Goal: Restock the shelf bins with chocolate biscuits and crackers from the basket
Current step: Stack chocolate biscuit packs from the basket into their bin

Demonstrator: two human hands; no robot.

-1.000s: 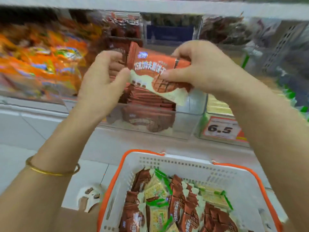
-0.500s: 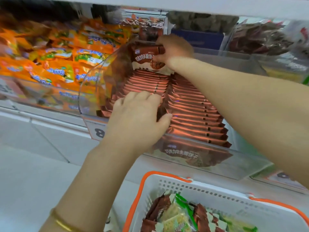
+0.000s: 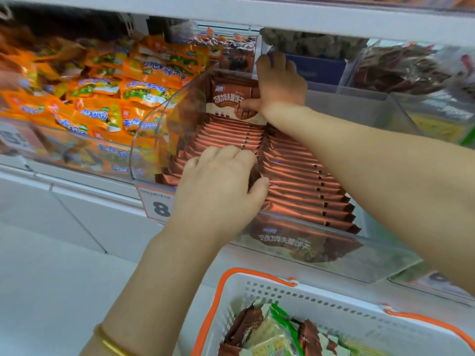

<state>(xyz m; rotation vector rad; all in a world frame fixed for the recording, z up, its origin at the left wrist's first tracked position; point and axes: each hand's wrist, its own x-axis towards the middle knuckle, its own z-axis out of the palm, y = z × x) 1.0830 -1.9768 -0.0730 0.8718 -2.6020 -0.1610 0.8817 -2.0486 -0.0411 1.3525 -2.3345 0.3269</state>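
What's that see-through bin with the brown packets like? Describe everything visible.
The clear bin looks like transparent plastic, with a curved left wall and a low front lip. It sits on the shelf, two rows of brown packets on edge inside. The left hand grips the left row; the right hand holds the rearmost packet.

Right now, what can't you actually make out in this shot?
Head view:
- Price label: only an 8 shows; the left hand covers the rest.
- Left hand's fingertips: buried among the biscuit rows, so its grip is unclear.
- Right hand: whether it pinches or just props the upright pack is unclear.
- Basket: cut off by the bottom edge; remaining stock uncountable.
- Orange packs: print blurred.
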